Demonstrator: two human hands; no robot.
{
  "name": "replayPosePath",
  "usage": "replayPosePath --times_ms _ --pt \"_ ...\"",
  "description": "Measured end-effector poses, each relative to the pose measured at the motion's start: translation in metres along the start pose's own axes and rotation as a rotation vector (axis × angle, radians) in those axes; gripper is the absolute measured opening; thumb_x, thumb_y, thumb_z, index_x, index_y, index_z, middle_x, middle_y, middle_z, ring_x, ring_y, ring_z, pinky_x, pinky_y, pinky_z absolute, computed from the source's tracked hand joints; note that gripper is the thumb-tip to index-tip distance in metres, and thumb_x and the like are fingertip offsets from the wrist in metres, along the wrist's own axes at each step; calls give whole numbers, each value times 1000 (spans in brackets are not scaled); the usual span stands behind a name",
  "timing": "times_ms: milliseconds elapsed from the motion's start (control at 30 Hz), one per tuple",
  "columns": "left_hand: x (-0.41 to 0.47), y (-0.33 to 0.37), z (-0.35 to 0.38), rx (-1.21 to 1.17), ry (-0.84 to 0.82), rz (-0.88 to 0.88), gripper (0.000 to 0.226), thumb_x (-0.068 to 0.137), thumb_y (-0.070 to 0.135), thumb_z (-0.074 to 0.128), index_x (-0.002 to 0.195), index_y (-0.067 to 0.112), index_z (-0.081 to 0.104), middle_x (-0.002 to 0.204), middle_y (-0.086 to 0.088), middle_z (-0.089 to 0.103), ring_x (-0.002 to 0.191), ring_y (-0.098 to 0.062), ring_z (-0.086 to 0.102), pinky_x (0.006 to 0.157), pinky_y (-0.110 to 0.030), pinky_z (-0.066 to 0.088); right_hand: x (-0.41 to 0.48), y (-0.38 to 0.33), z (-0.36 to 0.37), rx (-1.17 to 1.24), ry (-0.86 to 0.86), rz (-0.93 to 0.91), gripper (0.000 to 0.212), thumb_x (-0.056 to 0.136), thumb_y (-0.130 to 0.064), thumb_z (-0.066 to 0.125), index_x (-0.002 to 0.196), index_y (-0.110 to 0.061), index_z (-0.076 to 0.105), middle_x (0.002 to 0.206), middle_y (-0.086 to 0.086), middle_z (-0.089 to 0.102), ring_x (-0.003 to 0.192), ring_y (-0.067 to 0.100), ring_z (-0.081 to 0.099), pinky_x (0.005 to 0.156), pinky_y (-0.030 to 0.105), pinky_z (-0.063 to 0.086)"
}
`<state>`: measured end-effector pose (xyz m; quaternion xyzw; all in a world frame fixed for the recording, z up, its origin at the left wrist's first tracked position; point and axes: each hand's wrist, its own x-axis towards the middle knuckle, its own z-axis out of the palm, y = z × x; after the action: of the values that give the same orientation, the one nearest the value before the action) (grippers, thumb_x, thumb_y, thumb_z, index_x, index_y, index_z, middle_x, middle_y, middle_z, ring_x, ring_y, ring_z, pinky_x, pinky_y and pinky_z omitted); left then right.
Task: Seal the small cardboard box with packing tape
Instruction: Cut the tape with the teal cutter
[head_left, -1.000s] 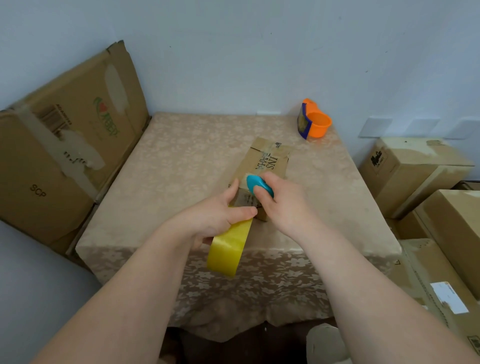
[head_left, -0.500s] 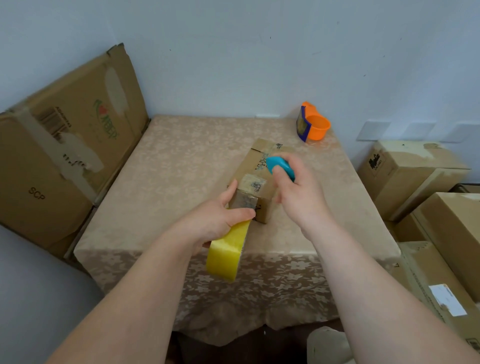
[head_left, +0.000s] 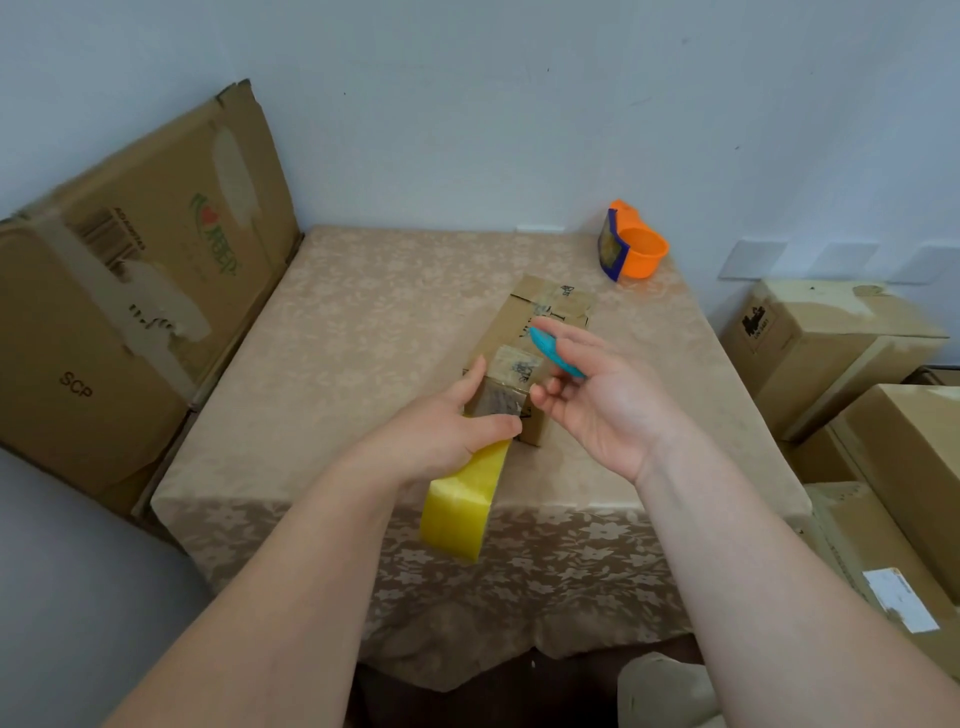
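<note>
A small brown cardboard box (head_left: 545, 322) lies lengthwise on the cloth-covered table (head_left: 363, 322). My left hand (head_left: 441, 431) grips a yellow roll of packing tape (head_left: 462, 504) at the box's near end, thumb pressing the clear tape strip against the box top. My right hand (head_left: 597, 400) hovers just right of the box, palm turned up, fingers loosely spread, with a small blue cutter (head_left: 553, 351) held between thumb and fingers. The near end of the box is hidden behind my left hand.
An orange and blue tape dispenser (head_left: 631, 249) stands at the table's far right corner. A large flattened carton (head_left: 130, 291) leans against the wall on the left. Several cardboard boxes (head_left: 831, 338) are stacked on the floor at the right.
My right hand slid the blue cutter along the box top away from me, then lifted off and turned palm up beside the box. My left hand has stayed put with the roll.
</note>
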<state>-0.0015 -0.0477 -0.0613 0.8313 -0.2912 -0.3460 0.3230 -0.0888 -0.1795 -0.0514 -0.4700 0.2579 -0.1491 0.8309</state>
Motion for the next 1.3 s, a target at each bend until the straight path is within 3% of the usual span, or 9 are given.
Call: replayPosePath --times_ms 133,300,600,767,900,1133,1300 --pt "0 -1 -1 -17 -21 15 83 86 46 60 151 41 9 159 2 27 141 -15 32 101 -22 31 -1 0 -1 1 -25 -15 37 96 2 42 129 -8 55 105 10 57 65 14 51 65 27 60" --pt "-1 -1 -1 -14 -25 26 81 87 45 59 151 41 9 159 2 26 142 -15 30 95 -19 27 -2 1 -4 -99 -17 -55 39 94 0 49 133 -6 51 121 20 59 80 21 68 76 31 60" --pt "1 -2 -1 -32 -11 18 81 86 45 62 150 42 12 157 2 30 140 -15 34 97 -19 30 -1 2 -9 -571 121 -206 27 87 -8 64 114 -5 63 88 8 68 61 13 68 64 24 59" --pt "1 -3 0 -71 4 16 82 84 45 65 149 44 15 157 2 31 138 -15 35 92 -19 30 3 7 -5 -930 119 -299 15 81 -18 72 95 -18 69 85 3 71 74 20 70 76 39 58" --pt "3 -4 0 -112 37 15 85 78 45 70 148 47 21 156 2 33 138 -17 37 100 -24 34 7 8 -2 -1242 77 -372 11 78 -28 73 88 -24 70 85 -1 70 80 17 64 67 30 48" --pt "6 -8 1 -167 48 22 91 70 46 75 146 47 24 155 8 34 137 -14 38 108 -32 36 10 9 3 -1333 45 -407 13 77 -29 73 90 -29 72 84 -6 67 81 14 62 71 33 52" --pt "4 -6 1 -158 51 32 91 72 45 75 147 47 24 155 9 34 136 -13 39 101 -27 37 11 10 5 -1371 39 -420 12 76 -29 72 79 -37 64 84 -5 68 80 16 63 72 41 55"
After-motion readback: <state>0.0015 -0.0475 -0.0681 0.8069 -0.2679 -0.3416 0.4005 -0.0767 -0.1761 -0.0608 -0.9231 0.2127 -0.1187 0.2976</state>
